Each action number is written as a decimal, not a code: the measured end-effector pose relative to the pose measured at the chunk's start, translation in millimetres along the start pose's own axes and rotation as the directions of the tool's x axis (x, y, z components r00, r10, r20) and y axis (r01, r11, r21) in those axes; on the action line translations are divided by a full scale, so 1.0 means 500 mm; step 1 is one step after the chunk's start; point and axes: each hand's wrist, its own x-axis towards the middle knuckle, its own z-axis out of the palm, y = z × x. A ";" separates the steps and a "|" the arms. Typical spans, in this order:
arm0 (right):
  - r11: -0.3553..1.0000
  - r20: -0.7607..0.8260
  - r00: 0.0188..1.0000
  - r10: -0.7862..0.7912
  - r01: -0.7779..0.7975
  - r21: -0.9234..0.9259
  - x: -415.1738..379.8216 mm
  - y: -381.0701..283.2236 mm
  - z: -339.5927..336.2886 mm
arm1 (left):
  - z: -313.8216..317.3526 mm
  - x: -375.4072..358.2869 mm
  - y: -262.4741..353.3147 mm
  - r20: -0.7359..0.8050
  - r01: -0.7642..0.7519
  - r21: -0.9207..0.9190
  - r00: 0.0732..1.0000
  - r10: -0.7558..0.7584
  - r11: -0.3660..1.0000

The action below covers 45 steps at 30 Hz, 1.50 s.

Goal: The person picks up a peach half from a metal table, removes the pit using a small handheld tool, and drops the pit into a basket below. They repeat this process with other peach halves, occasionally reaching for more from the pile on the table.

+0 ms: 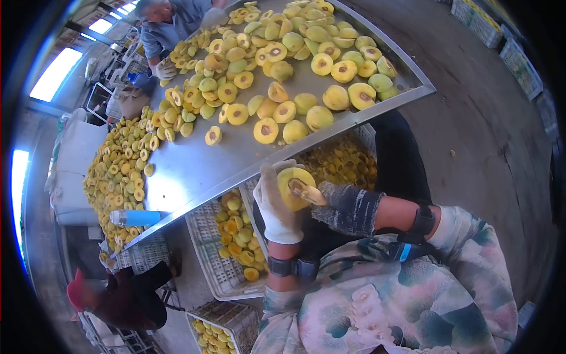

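Note:
My left hand, in a white glove, grips a yellow peach half with its cut face turned toward my right hand. A dark grey knitted covering is on my right hand, and its fingers close around a short tan tool. The tip of that tool is at the stone hollow in the middle of the peach half; its exact kind is hard to make out. Both hands are just off the near edge of the metal table, above my lap.
Many halved peaches lie spread over the table. A blue bottle stands near its edge. Below are a crate of peach halves, a container of scraps and another crate. One person works across the table, another at left.

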 end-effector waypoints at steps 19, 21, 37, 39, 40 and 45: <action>0.994 0.094 0.991 -0.095 0.100 -0.044 -0.041 0.100 0.011 | 0.035 -0.004 0.011 0.153 0.403 -0.153 0.912 -0.381 0.902; 0.997 0.201 0.979 0.038 -0.050 0.053 -0.036 0.071 -0.014 | 0.018 0.015 0.027 0.332 0.514 -0.112 0.826 -0.455 0.851; 0.320 0.485 0.855 0.183 -0.518 0.793 -0.037 0.036 -0.011 | 0.023 -0.027 0.032 0.217 0.382 -0.411 0.923 -0.319 0.828; 0.277 0.502 0.845 0.184 -0.534 0.799 -0.040 0.035 -0.010 | 0.010 -0.014 0.020 0.386 0.549 -0.509 0.834 -0.394 0.663; 0.235 0.518 0.835 0.183 -0.549 0.802 -0.040 0.035 -0.010 | 0.012 -0.014 0.022 0.389 0.548 -0.507 0.834 -0.391 0.665; 0.374 0.484 0.839 0.249 -0.544 0.751 -0.032 0.030 -0.021 | 0.042 -0.018 0.020 0.050 0.422 -0.314 0.902 -0.429 0.850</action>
